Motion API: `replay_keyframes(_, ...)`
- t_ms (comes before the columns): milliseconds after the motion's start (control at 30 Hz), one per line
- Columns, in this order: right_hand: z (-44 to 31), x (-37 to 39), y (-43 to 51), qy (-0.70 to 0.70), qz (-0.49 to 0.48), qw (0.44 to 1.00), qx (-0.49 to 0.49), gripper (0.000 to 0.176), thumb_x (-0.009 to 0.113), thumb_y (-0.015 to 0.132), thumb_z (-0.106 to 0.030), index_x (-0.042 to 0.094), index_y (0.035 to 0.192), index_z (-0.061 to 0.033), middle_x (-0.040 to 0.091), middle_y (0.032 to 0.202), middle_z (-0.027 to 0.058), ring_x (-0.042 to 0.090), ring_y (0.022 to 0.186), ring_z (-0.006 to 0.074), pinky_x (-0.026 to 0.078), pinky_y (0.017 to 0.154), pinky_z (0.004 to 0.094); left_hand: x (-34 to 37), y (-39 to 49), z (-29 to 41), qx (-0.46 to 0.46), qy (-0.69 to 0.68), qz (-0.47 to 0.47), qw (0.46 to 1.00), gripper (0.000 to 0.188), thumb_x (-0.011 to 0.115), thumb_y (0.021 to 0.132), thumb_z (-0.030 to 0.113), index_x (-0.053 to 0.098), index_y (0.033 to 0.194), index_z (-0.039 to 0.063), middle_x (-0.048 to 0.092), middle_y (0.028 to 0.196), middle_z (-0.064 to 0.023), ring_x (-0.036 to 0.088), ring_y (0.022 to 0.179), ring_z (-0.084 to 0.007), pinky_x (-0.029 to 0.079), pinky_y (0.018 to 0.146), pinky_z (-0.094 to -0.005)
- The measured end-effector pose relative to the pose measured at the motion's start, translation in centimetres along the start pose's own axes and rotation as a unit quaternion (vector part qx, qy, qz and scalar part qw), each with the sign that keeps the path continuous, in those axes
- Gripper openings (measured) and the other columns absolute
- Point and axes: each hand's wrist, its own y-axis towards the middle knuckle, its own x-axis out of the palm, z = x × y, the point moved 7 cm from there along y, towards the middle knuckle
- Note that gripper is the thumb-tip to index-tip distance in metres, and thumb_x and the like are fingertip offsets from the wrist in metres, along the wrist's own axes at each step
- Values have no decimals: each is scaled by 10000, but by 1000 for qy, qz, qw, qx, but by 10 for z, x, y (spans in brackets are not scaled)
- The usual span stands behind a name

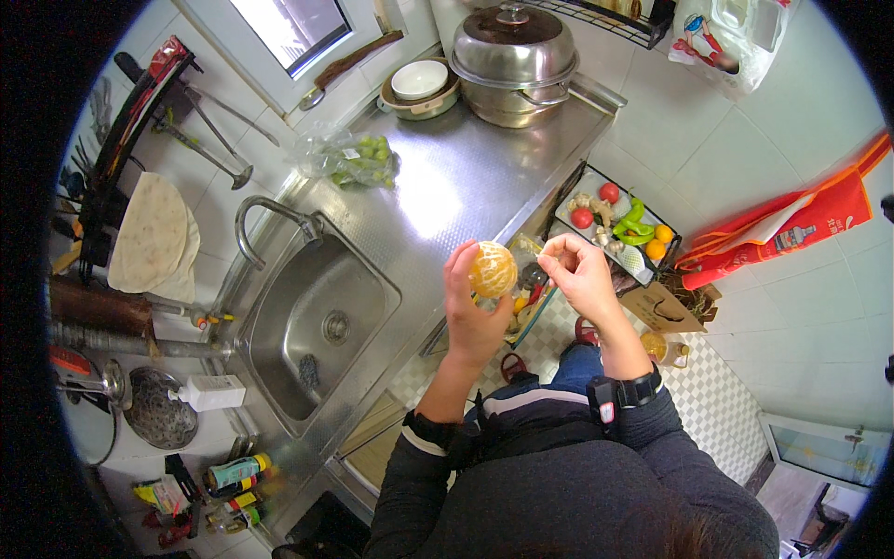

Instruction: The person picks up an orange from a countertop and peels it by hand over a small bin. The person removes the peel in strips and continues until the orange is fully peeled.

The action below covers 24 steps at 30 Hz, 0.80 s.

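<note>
A peeled orange citrus fruit (493, 270), streaked with white pith, rests in my left hand (475, 314), between the thumb and the fingers. Just to its right is my right hand (580, 276), its thumb and index finger pinched on a small pale strand, probably pith (540, 256). The two hands are apart, held in front of my body near the steel counter's front edge. The right hand's other fingers are curled.
A steel sink (325, 335) with a curved faucet (258, 202) lies at left. On the counter (475, 175) are bagged green fruit (363, 162), a white bowl (419, 79) and a lidded steamer pot (515, 70). A tray of vegetables (594, 171) stands right of the counter, above a cardboard box (663, 307).
</note>
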Motion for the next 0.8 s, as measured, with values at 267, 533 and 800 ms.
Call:
replay_keyframes(267, 51, 6, 12, -82, -11, 997, -2, 72, 703, 888, -72, 671, 932, -26, 650, 790, -28, 564, 635, 44, 481, 594, 225, 8, -9, -15, -134, -263, -57, 954, 796, 695, 761, -142, 377, 1467, 46, 443, 1463, -152, 539, 1265, -239, 547, 989, -375)
replay_keyframes(533, 47, 7, 14, -128, 12, 991, 31, 156, 737, 885, -160, 664, 812, -43, 661, 715, -28, 560, 622, 39, 453, 589, 219, 10, -14, -25, -205, -472, -77, 854, 644, 537, 930, 31, 299, 1528, 49, 434, 1479, -149, 502, 1317, -287, 450, 1088, -452)
replay_keyframes(800, 49, 10, 10, -89, 3, 996, 12, 140, 763, 844, -92, 638, 819, -35, 643, 697, -11, 593, 593, 54, 469, 546, 222, 12, -17, -31, -261, -563, -42, 783, 547, 473, 1029, 238, 335, 1537, 87, 485, 1469, -162, 484, 1358, -354, 370, 1143, -523)
